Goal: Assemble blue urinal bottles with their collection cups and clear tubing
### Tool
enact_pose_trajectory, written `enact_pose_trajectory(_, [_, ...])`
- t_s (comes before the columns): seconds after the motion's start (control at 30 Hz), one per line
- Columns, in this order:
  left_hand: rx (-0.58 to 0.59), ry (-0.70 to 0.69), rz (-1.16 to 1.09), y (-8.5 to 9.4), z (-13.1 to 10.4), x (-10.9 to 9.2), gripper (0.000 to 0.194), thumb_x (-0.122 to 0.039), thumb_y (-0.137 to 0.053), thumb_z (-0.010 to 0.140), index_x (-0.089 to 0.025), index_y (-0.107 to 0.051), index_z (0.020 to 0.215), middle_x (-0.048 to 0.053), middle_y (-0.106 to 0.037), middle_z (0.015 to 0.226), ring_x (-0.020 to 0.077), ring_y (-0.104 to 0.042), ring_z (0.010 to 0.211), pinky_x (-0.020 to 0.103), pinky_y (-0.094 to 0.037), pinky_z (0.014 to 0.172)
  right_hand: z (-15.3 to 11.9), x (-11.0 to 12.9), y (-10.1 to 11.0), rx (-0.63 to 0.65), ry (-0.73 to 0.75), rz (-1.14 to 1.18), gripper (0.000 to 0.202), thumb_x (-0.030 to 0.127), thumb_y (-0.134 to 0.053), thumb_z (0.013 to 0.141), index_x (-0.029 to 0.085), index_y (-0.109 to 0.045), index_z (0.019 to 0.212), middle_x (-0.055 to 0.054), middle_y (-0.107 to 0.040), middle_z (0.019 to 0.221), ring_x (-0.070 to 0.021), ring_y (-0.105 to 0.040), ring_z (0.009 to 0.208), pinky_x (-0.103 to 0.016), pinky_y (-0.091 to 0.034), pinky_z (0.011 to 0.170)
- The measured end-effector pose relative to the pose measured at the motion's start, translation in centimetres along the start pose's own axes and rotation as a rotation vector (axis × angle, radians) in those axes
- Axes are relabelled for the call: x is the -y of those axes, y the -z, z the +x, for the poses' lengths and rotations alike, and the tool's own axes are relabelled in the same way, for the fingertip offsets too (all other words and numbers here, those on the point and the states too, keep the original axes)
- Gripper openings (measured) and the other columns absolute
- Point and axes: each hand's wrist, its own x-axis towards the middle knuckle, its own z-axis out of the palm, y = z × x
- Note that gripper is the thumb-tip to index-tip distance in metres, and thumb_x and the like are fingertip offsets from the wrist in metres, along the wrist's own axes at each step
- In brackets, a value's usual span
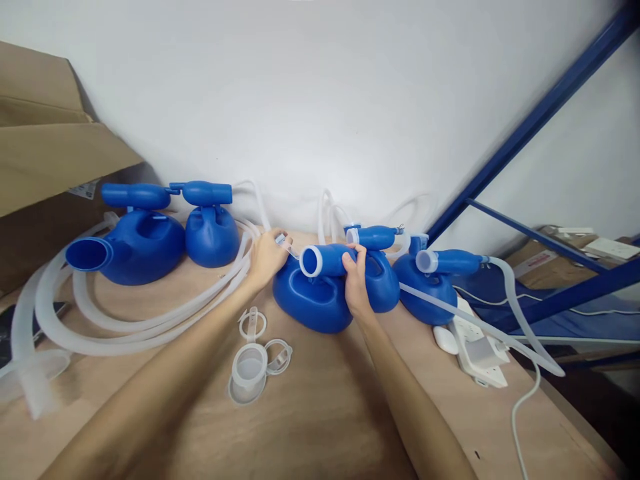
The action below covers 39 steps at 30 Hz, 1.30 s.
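Blue plastic meets bare hands at a wooden bench (320, 420), where one container (310, 303) sits upright near the middle, its tubular neck (331, 261) pointing left. The right hand (356, 283) is wrapped part of the way around the rear of that neck, thumb on top. The left hand (269, 255), fingers nearly closed, pinches a small translucent piece (288, 245) just left of the neck's white ring (319, 261); whether the piece is joined to the ring, the view does not settle. The step in hand looks to be fitting or adjusting this closure while the other hand steadies the neck. The next move would call for a firm right grip and the piece squared to the open mouth. Loose translucent caps (250, 365) lie on the near side, within reach. To the left stand two more blue containers (145, 250) above looped clear tubing (100, 347); to the right, two others (425, 293), their necks ringed in white, with a power strip (475, 340) just beside the farthest right.
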Motion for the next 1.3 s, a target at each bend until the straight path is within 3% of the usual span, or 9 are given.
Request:
enact_pose_trajectory(0.2, [0.130,-0.071,-0.002,0.5,0.8,1.0,0.042,-0.045,-0.061,0.093,-0.018,-0.074,0.123,0.015,-0.075,0.125,0.0328,-0.069,0.119,0.045,-0.052,0.106,-0.2,0.3,-0.2,-0.006,-0.010,-0.037,0.033,0.055,-0.063,0.093,0.031,-0.051,0.113,-0.002,-0.057,0.115,-0.0253,-0.057,0.109,-0.042,-0.047,0.103])
enact_pose_trajectory(0.37, [0.366,-0.114,0.032,4.0,1.8,1.7,0.080,-0.057,-0.080,0.076,-0.021,-0.065,0.145,0.019,-0.061,0.147,0.0422,-0.058,0.137,0.054,-0.046,0.116,-0.1,0.1,0.1,0.004,0.007,-0.046,0.034,0.057,-0.062,0.093,0.031,-0.051,0.113,-0.003,-0.056,0.117,-0.0254,-0.056,0.109,-0.042,-0.046,0.103])
enact_pose_trajectory(0.47, [0.481,-0.114,0.155,7.0,2.2,1.4,0.109,-0.068,-0.091,0.059,-0.023,-0.059,0.154,0.024,-0.036,0.168,0.0568,-0.021,0.158,0.068,-0.030,0.123,0.0,-0.1,0.3,0.024,0.005,-0.042,0.035,0.058,-0.062,0.095,0.032,-0.051,0.114,-0.003,-0.056,0.115,-0.0252,-0.056,0.107,-0.042,-0.046,0.103])
enact_pose_trajectory(0.53, [0.528,-0.204,0.229,8.3,2.4,1.0,0.099,-0.074,-0.085,0.066,-0.028,-0.062,0.151,0.019,-0.030,0.173,0.0557,0.002,0.162,0.072,-0.017,0.125,0.0,-0.2,0.3,0.026,0.021,-0.047,0.033,0.057,-0.061,0.095,0.032,-0.052,0.115,-0.002,-0.057,0.115,-0.0251,-0.056,0.106,-0.042,-0.046,0.102])
enact_pose_trajectory(0.57, [0.557,-0.284,0.235,8.5,2.5,0.8,0.084,-0.074,-0.079,0.076,-0.029,-0.067,0.145,0.016,-0.036,0.170,0.0528,0.000,0.163,0.071,-0.013,0.126,0.0,-0.2,0.4,0.025,0.029,-0.051,0.033,0.057,-0.061,0.095,0.032,-0.052,0.115,-0.002,-0.057,0.114,-0.0250,-0.056,0.106,-0.042,-0.046,0.101])
enact_pose_trajectory(0.63, [0.620,-0.474,0.194,8.2,2.8,0.5,0.054,-0.066,-0.067,0.092,-0.028,-0.077,0.128,0.013,-0.058,0.154,0.0451,-0.021,0.162,0.065,-0.013,0.130,0.0,-0.3,0.4,0.025,0.034,-0.058,0.033,0.057,-0.062,0.095,0.032,-0.053,0.115,-0.002,-0.058,0.113,-0.0248,-0.057,0.104,-0.041,-0.047,0.099])
enact_pose_trajectory(0.7, [0.648,-0.620,0.156,7.1,3.1,0.6,0.039,-0.055,-0.063,0.098,-0.024,-0.080,0.113,0.013,-0.069,0.138,0.0385,-0.045,0.151,0.057,-0.026,0.129,0.1,-0.4,0.4,0.026,0.031,-0.065,0.035,0.058,-0.062,0.094,0.032,-0.052,0.116,-0.002,-0.058,0.112,-0.0246,-0.057,0.103,-0.041,-0.048,0.098])
enact_pose_trajectory(0.8, [0.589,-0.676,0.150,5.6,3.3,1.1,0.030,-0.045,-0.061,0.098,-0.019,-0.076,0.103,0.017,-0.069,0.133,0.0351,-0.062,0.130,0.050,-0.047,0.115,0.2,-0.5,0.4,0.025,0.027,-0.074,0.039,0.060,-0.061,0.093,0.030,-0.051,0.117,-0.003,-0.057,0.114,-0.0245,-0.058,0.104,-0.042,-0.047,0.101])
enact_pose_trajectory(1.3, [0.510,-0.833,0.160,3.8,3.1,1.8,0.031,-0.018,-0.045,0.102,-0.016,-0.075,0.103,0.013,-0.074,0.108,0.0300,-0.063,0.108,0.048,-0.051,0.103,0.3,-0.8,0.6,0.037,0.037,-0.091,0.043,0.063,-0.059,0.094,0.030,-0.050,0.120,-0.003,-0.057,0.118,-0.0250,-0.058,0.108,-0.044,-0.048,0.104])
